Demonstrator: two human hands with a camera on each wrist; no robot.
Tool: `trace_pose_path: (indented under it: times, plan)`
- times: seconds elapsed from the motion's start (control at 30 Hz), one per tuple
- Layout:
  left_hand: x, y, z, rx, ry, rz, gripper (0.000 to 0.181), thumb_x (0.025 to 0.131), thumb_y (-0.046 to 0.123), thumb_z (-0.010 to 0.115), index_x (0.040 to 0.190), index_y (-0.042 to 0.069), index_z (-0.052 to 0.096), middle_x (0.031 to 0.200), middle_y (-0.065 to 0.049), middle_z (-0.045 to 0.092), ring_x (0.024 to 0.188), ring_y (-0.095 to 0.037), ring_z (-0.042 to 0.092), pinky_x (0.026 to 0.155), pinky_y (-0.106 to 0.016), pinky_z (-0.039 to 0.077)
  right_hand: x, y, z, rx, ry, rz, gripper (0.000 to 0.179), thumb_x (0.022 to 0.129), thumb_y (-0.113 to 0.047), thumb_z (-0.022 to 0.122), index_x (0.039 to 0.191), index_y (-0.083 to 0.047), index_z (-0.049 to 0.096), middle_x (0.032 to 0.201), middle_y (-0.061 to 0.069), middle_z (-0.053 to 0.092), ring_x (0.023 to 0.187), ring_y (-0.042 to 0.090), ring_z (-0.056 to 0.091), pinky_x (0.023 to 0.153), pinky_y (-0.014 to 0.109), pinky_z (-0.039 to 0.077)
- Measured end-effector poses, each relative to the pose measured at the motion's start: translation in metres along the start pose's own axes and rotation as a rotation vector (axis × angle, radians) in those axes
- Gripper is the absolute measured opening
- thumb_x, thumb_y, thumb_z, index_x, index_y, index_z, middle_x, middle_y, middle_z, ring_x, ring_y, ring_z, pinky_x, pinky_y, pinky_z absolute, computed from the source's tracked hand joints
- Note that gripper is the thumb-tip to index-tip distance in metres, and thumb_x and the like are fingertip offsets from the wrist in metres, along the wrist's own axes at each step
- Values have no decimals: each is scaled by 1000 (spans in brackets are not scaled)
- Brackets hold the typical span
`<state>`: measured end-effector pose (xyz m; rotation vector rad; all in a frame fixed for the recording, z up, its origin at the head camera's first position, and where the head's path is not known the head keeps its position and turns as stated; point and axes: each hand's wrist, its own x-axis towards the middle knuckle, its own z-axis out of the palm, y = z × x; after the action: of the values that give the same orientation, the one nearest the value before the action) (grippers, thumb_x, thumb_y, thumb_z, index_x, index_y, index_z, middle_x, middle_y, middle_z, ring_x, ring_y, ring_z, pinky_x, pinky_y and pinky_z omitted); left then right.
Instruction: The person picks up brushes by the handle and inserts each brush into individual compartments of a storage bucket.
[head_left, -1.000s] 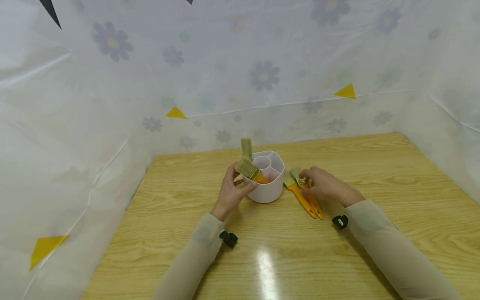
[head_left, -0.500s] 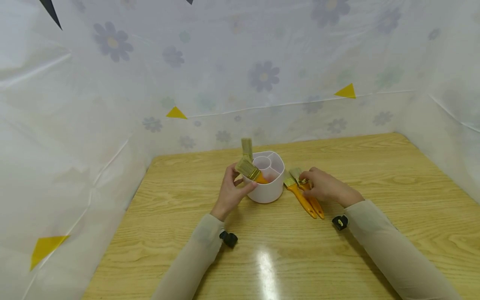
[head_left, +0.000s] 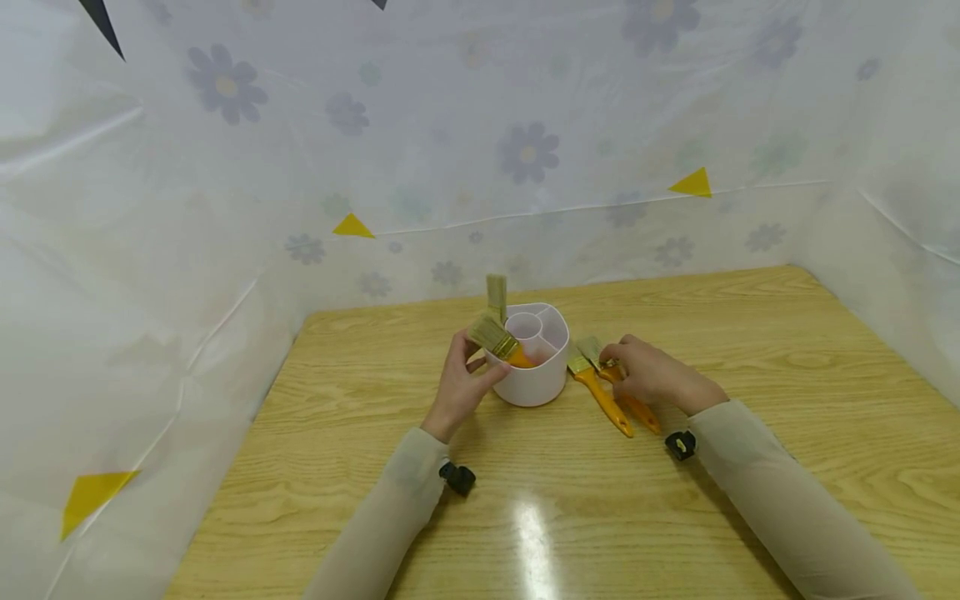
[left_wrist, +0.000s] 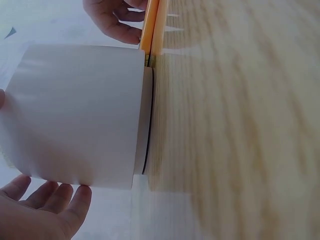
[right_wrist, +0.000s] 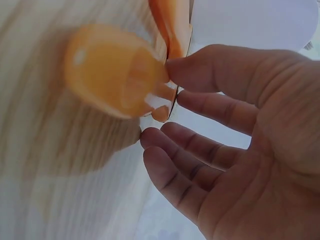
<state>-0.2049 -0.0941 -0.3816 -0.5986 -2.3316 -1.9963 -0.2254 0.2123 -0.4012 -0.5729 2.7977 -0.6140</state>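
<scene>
A white round organizer (head_left: 531,388) with several compartments stands on the table in the head view. My left hand (head_left: 456,387) grips its left side, thumb near the front rim and fingers against the wall. Two paintbrushes are in it, bristles up: one leaning (head_left: 495,337), one upright (head_left: 497,292). To its right, two orange-handled paintbrushes lie on the table. My right hand (head_left: 654,373) pinches the right paintbrush (head_left: 641,412) near its metal collar, and the left paintbrush (head_left: 604,403) lies beside it. In the right wrist view, a blurred orange handle (right_wrist: 107,70) points at the camera.
The wood-grain table (head_left: 360,517) ends at a flower-patterned plastic sheet (head_left: 442,125) behind. Similar sheeting (head_left: 915,250) hangs at both sides. Yellow triangles (head_left: 690,182) mark the sheet. Each wrist wears a small black camera (head_left: 457,478).
The right paintbrush's handle end has swung to the right, away from the other loose paintbrush. The two paintbrushes in the organizer have shifted slightly. The left hand has barely moved.
</scene>
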Motion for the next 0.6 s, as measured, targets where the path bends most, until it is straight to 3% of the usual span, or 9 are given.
trace_pose_path:
  times: [0.17, 0.6]
  plan:
    - [1, -1, 0, 3, 12, -4, 60, 86, 7, 68, 136, -2, 35, 137, -20, 40, 130, -35, 38, 107, -52, 32, -1, -1, -1, -14, 0, 12, 45, 83, -9, 69, 126, -3, 57, 112, 17, 51, 90, 26, 53, 80, 46, 47]
    - [1, -1, 3, -10, 74, 5, 46, 85, 1, 66, 123, -5, 41, 129, -23, 44, 126, -39, 42, 104, -53, 36, -2, 3, -2, -32, -3, 29, 46, 84, -5, 67, 128, -4, 55, 112, 16, 53, 88, 24, 54, 76, 41, 48]
